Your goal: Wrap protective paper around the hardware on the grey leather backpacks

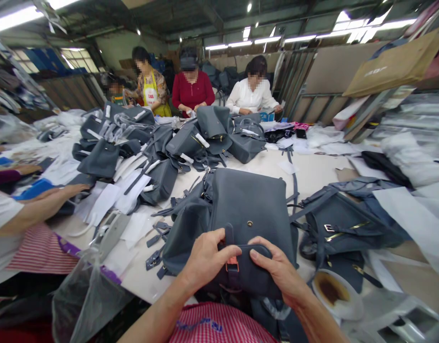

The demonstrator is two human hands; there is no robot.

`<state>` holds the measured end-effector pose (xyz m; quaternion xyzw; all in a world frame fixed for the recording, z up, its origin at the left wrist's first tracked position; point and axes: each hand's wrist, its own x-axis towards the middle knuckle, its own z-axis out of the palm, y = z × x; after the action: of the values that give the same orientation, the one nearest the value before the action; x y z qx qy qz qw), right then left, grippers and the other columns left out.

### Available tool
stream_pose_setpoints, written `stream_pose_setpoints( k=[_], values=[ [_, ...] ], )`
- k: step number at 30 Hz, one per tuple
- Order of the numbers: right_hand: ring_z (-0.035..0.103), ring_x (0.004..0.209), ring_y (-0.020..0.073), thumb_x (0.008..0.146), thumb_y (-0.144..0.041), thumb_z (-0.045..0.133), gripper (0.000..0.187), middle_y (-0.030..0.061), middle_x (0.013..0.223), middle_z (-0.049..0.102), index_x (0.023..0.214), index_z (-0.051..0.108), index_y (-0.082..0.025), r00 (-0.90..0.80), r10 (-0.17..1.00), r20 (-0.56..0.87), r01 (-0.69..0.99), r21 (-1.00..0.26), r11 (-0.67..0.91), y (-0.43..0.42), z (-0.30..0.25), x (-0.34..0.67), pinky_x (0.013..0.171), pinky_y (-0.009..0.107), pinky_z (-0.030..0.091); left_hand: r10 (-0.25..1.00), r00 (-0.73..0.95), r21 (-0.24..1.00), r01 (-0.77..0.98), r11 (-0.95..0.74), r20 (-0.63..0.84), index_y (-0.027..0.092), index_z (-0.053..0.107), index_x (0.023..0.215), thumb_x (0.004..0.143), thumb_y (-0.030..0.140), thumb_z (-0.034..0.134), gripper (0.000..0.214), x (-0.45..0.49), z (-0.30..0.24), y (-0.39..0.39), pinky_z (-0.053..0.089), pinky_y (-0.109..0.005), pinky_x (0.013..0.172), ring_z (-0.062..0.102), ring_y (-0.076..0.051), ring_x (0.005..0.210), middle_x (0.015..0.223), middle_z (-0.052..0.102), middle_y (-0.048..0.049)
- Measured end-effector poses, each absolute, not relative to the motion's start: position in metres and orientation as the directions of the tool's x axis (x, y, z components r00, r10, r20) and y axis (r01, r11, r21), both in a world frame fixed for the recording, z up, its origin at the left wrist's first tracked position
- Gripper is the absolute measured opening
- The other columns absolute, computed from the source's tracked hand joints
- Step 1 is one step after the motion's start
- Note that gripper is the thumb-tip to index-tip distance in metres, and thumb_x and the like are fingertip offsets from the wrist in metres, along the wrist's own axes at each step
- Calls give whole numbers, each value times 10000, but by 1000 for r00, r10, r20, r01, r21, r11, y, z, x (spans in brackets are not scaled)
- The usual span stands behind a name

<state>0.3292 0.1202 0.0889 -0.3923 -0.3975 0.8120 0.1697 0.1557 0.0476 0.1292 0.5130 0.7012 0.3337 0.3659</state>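
Observation:
A dark blue-grey backpack (pixel 255 195) lies in front of me, its flap with a small round gold snap facing up. My left hand (pixel 208 255) is closed on its front, thumb and fingers pinching beside a short strap (pixel 229 233) and a reddish-orange buckle (pixel 232 264). With thumb and fingers, my right hand (pixel 276 267) grips the rounded edge of the front pocket (pixel 257 276). The backpack's underside is hidden. Loose straps (pixel 157 245) spread over the table to its left.
Several similar bags (pixel 212 128) are heaped at the back. Another backpack (pixel 344 219) and a round container with brown residue (pixel 331 288) stand right. Co-workers sit across; a co-worker's arm (pixel 44 205) reaches in from the left. Paper sheets (pixel 133 190) lie on the white table (pixel 315 166).

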Motion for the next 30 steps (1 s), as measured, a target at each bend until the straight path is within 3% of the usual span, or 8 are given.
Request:
stream_pose_setpoints(
  k=[5,13,16,20,25,30],
  values=[
    [607,501,149,616,-474,817,443,-43,627,667,864,530,-245,-615,615,-493,-15,-772,-635,111,82,327,473,245,500,983,-88,931,318,179,-159,160,622,805,775,241,582,96,146,125,44,416,-227,662,552,-155,742,782,623,13],
    [598,488,139,588,-463,833,441,-55,603,643,839,544,-243,-607,610,-509,-33,-751,-659,107,82,325,472,238,495,976,56,937,295,188,-213,146,646,917,738,207,580,200,131,132,40,459,-257,759,569,-185,860,923,657,-17],
    [599,491,138,616,-463,820,427,-52,618,653,851,541,-242,-614,615,-494,-32,-763,-645,107,80,325,476,244,505,967,-1,878,419,231,-254,154,625,799,768,315,588,168,133,134,41,411,-226,643,533,-158,745,793,610,11],
    [616,514,146,630,-455,814,426,-43,640,671,883,544,-243,-601,632,-490,-43,-769,-637,105,79,325,492,250,514,955,-126,829,475,295,-268,173,507,596,817,416,526,329,139,128,45,314,-228,553,427,-123,604,591,438,46],
    [612,515,136,619,-437,826,425,-44,647,678,873,546,-243,-586,636,-503,-42,-764,-643,104,78,324,519,250,520,960,-49,873,406,270,-274,183,429,583,789,356,544,292,134,121,43,274,-225,541,357,-106,595,595,366,65],
    [614,522,148,615,-449,824,436,-52,633,672,871,534,-249,-583,636,-505,-36,-766,-642,101,73,322,527,261,515,964,33,894,383,231,-263,175,450,628,781,305,545,223,122,120,36,285,-218,558,370,-104,619,637,394,64]
  ],
)
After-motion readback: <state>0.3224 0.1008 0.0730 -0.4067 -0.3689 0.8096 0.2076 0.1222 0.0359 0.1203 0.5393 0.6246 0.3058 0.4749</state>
